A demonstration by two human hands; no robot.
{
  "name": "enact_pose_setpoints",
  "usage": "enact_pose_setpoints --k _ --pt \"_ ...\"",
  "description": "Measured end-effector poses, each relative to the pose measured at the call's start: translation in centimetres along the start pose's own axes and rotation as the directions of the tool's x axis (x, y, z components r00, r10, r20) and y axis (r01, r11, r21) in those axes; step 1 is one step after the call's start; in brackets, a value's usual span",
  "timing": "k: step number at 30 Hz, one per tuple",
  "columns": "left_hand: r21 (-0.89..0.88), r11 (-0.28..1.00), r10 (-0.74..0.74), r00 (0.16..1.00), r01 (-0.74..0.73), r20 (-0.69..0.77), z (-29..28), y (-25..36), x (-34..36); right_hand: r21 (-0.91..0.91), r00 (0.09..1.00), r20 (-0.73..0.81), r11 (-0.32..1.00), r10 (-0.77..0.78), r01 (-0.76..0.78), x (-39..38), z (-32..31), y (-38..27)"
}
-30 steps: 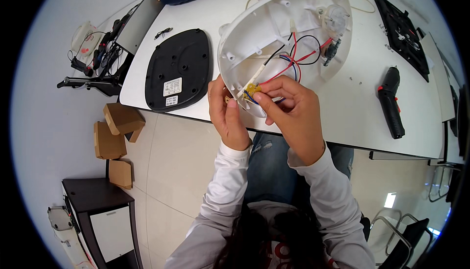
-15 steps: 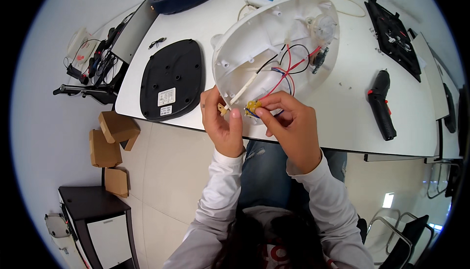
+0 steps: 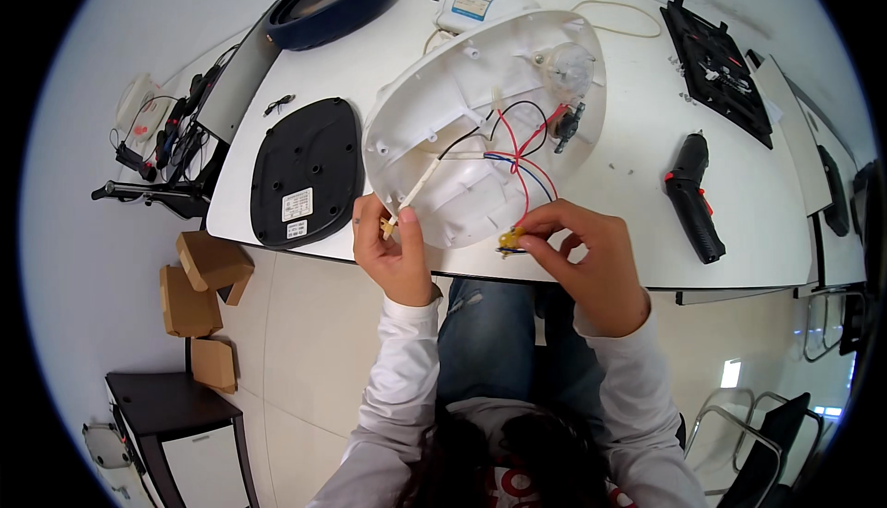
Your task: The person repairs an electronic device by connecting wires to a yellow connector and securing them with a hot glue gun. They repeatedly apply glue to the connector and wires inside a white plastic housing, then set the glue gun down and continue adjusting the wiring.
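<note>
- Shell (image 3: 462, 205), white, hollow side up on the surface (image 3: 637, 242), near its 6 o'clock edge; red, black and blue wires (image 3: 516, 159) cross inside it.
- Plate (image 3: 319, 161), black, just beside the shell, between 8 and 9 o'clock.
- Ring (image 3: 319, 35), dark blue, at 10 o'clock.
- Left hand (image 3: 393, 254), at 7 o'clock: fingers narrow, pinching a tan tab (image 3: 389, 229) where a white sleeve (image 3: 419, 184) ends.
- Canister (image 3: 451, 20), white, at 12 o'clock.
- Right hand (image 3: 591, 263), at 5 o'clock: fingers narrow, pinching a yellow part (image 3: 510, 239), from which a red wire runs toward 1 o'clock.
- Driver (image 3: 691, 198), black and red, between 3 and 4 o'clock.
- Case (image 3: 753, 124), black, between 2 and 3 o'clock.
</note>
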State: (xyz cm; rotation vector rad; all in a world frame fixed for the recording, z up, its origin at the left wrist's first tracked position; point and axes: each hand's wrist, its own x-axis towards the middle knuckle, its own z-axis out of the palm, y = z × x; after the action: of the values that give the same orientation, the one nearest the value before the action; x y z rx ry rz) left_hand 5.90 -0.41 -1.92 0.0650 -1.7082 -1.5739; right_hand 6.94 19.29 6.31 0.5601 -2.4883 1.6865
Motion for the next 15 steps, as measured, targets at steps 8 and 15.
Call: enact_pose_setpoints --k 8,15 --pt "-0.002 1.0 -0.022 1.0 0.022 0.008 -0.1 -0.1 -0.1 -0.712 0.971 0.087 0.668 -0.222 0.217 -0.4 -2.6 1.5" --pt "-0.005 1.0 -0.018 1.0 0.018 0.013 -0.1 -0.2 -0.1 -0.772 0.935 0.136 0.557 -0.327 0.307 -0.6 -2.5 1.9"
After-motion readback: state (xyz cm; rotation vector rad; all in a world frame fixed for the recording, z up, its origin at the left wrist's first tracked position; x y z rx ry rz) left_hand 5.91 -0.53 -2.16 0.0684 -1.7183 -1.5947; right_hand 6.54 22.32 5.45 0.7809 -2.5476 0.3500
